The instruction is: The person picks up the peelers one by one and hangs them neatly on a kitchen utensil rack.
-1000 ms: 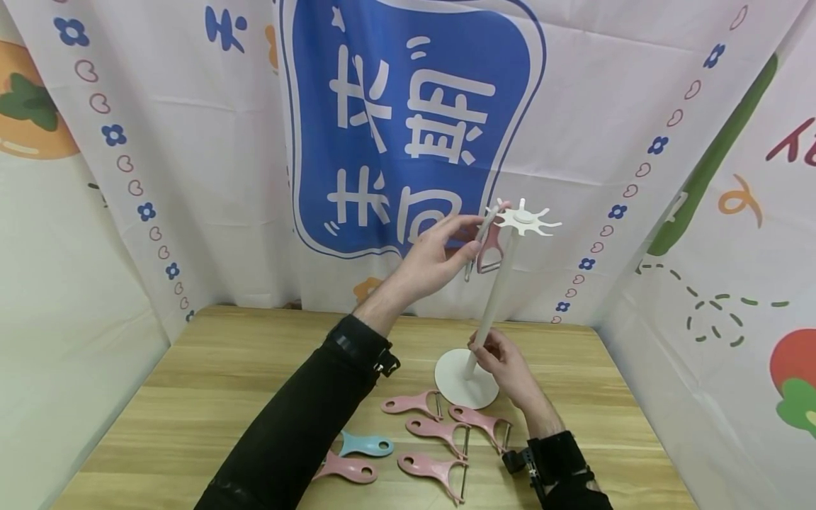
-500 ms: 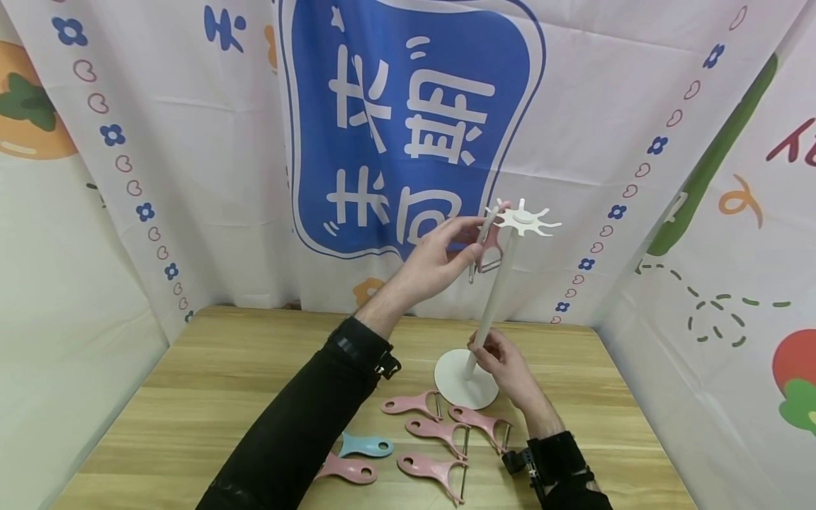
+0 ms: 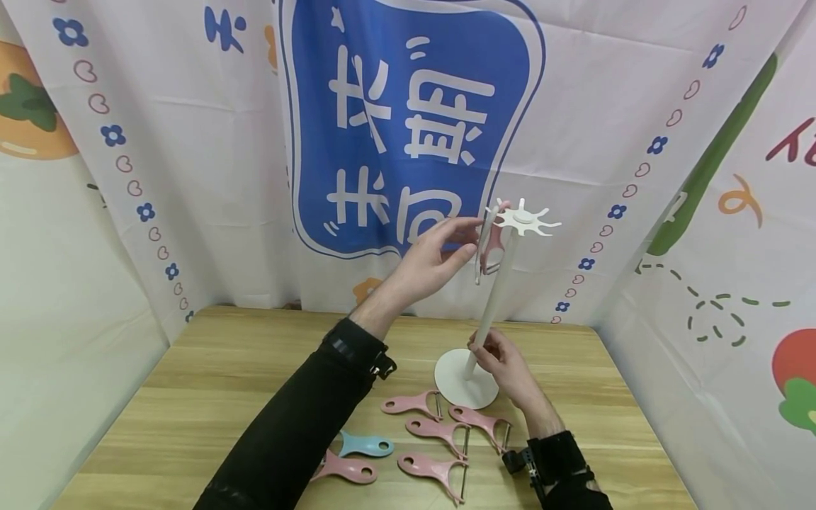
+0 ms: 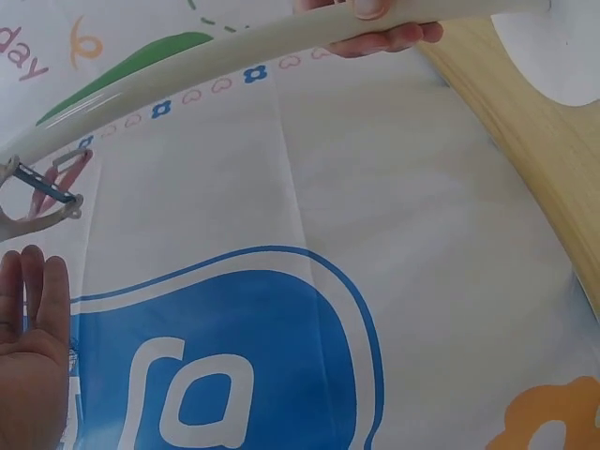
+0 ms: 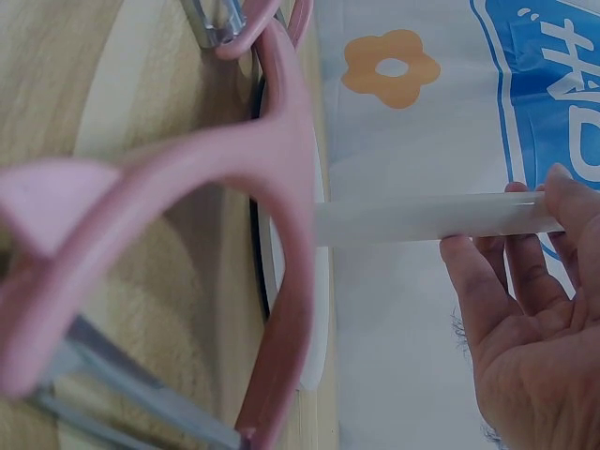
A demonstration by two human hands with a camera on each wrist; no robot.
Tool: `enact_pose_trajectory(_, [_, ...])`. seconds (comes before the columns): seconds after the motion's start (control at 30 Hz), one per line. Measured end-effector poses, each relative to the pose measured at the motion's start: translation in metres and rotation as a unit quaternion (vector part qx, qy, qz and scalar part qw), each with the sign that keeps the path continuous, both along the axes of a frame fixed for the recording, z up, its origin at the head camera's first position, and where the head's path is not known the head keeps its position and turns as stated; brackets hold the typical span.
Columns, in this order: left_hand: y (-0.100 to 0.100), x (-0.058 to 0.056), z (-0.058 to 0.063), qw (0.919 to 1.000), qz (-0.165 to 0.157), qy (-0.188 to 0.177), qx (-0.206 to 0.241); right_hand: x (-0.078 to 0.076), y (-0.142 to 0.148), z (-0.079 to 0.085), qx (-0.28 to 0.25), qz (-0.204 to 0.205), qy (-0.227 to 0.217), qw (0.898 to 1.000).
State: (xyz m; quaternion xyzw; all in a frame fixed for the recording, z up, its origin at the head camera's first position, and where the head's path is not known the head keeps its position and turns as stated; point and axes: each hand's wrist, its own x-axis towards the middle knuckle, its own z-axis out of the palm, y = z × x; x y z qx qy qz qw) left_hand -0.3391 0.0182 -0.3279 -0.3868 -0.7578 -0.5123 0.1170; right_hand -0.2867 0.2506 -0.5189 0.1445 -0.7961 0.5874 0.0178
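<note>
A white rack stands upright on a round base (image 3: 451, 375), with a slim pole (image 3: 499, 287) and a star-shaped top of hooks (image 3: 525, 221). Two peelers hang from its left hooks: a pale one (image 3: 482, 244) in front and a pink one (image 3: 494, 242) behind. My left hand (image 3: 433, 262) is just left of the pale peeler, thumb and fingers spread. The left wrist view has its fingers (image 4: 33, 291) straight, a small gap below the peeler's pale frame (image 4: 42, 223). My right hand (image 3: 506, 365) grips the pole low down, fingers around it in the right wrist view.
Several pink peelers (image 3: 428, 465) lie on the wooden table (image 3: 255, 354) in front of the base. Beside them are a blue peeler (image 3: 368, 445) and another pink one (image 3: 350, 469), both partly behind the left sleeve. A printed curtain (image 3: 223, 177) hangs behind the table.
My left fingers have let go of the pale peeler and drawn slightly left. The peeler has swung to hang more upright on its hook. My right hand has stayed on the pole.
</note>
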Motion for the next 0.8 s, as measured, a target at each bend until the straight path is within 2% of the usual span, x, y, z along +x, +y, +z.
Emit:
enact_pose_trajectory(0.3, [-0.016,0.004,-0.007,0.9998,0.014,0.0,-0.012,-0.001,0.0,-0.001,-0.005,0.004,-0.001,1.0])
enact_pose_trajectory(0.5, [-0.03,0.012,-0.012,0.9986,0.027,0.0,-0.045,-0.001,0.001,0.0,-0.001,0.003,-0.005,1.0])
enact_pose_trajectory(0.8, [-0.05,0.025,-0.02,0.9976,0.026,0.001,-0.064,0.0,0.0,0.0,0.0,0.0,-0.01,1.0])
